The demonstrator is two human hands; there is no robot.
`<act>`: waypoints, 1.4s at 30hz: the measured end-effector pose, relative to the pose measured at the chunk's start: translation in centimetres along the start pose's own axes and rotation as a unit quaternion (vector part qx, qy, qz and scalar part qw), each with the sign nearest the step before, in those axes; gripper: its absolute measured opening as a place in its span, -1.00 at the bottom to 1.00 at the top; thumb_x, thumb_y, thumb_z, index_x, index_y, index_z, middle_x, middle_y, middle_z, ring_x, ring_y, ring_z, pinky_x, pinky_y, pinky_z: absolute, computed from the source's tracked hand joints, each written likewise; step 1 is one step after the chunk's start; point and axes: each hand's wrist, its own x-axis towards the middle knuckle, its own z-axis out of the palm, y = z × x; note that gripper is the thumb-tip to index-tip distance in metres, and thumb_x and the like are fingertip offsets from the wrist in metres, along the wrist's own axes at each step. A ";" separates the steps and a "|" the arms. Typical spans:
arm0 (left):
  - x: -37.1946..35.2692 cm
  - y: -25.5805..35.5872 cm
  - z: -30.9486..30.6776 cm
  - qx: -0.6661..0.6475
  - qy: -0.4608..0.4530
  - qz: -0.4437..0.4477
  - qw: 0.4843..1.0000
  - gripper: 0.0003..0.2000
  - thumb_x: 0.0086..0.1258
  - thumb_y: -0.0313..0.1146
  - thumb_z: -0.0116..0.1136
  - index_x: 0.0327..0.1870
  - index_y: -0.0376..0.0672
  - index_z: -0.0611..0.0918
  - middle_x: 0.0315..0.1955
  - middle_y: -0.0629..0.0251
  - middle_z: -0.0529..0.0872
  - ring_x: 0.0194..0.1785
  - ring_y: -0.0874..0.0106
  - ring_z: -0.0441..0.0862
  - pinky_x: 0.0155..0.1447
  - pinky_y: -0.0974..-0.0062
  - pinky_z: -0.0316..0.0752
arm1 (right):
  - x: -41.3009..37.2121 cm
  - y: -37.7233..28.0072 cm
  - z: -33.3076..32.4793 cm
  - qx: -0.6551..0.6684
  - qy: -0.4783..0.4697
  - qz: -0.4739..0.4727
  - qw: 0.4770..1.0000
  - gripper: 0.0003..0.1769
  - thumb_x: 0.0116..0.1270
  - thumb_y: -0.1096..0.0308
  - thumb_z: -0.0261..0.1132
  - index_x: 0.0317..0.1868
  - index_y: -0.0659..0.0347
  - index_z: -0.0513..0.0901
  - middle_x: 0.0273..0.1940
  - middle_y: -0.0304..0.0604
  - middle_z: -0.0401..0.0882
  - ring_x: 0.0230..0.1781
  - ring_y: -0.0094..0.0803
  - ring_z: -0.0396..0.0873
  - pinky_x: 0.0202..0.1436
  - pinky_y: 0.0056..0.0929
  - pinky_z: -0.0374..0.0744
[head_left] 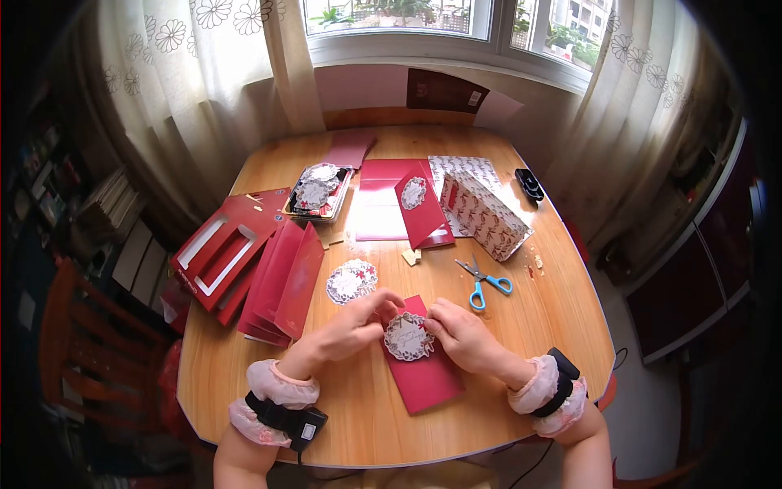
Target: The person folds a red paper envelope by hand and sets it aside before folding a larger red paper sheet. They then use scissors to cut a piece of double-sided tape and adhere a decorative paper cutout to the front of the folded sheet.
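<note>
A red folded card lies on the wooden table in front of me, with a round floral paper cutout on its upper part. My left hand is at the cutout's left edge, fingers curled and apart, with no object visible between them. At the right edge of the cutout, my right hand has its thumb and fingers pinched together; what sits between the fingertips is too small to make out. Another floral cutout rests on the table just beyond my left hand.
Blue-handled scissors lie beyond my right hand. Red folders stand at left beside a tray of cutouts. At the back are a decorated red card, a patterned box and a black object.
</note>
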 end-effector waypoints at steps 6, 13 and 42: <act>0.2 -0.7 0.5 -0.041 -0.008 -0.038 0.998 -0.79 0.53 -0.42 0.05 0.11 -0.21 0.44 -0.15 0.26 0.63 -0.06 0.55 0.56 -0.01 0.55 0.49 | 0.0 0.4 0.1 0.003 0.008 -0.007 1.000 -0.80 0.51 0.29 0.09 -0.15 0.27 0.49 -0.22 0.01 0.49 -0.13 -0.02 0.52 -0.07 -0.17 0.49; 0.3 0.1 1.1 -0.143 0.046 -0.049 0.987 -0.83 0.54 -0.44 0.05 0.03 -0.21 0.40 -0.25 0.34 0.58 -0.15 0.61 0.53 -0.09 0.61 0.46 | -0.2 -2.0 -0.7 0.048 0.067 -0.043 0.996 -0.62 0.24 0.19 0.42 -0.13 0.25 0.49 -0.16 -0.03 0.49 -0.14 -0.11 0.52 -0.10 -0.20 0.51; 0.3 -1.4 0.8 -0.061 0.088 -0.018 0.994 -0.84 0.56 -0.54 -0.14 0.05 -0.25 0.46 -0.10 0.17 0.66 0.02 0.42 0.65 0.10 0.48 0.55 | -0.3 -0.6 -1.8 -0.021 -0.017 -0.128 0.991 -0.52 -0.03 0.37 0.58 -0.09 0.18 0.57 0.00 -0.14 0.53 0.02 -0.15 0.44 0.14 -0.25 0.48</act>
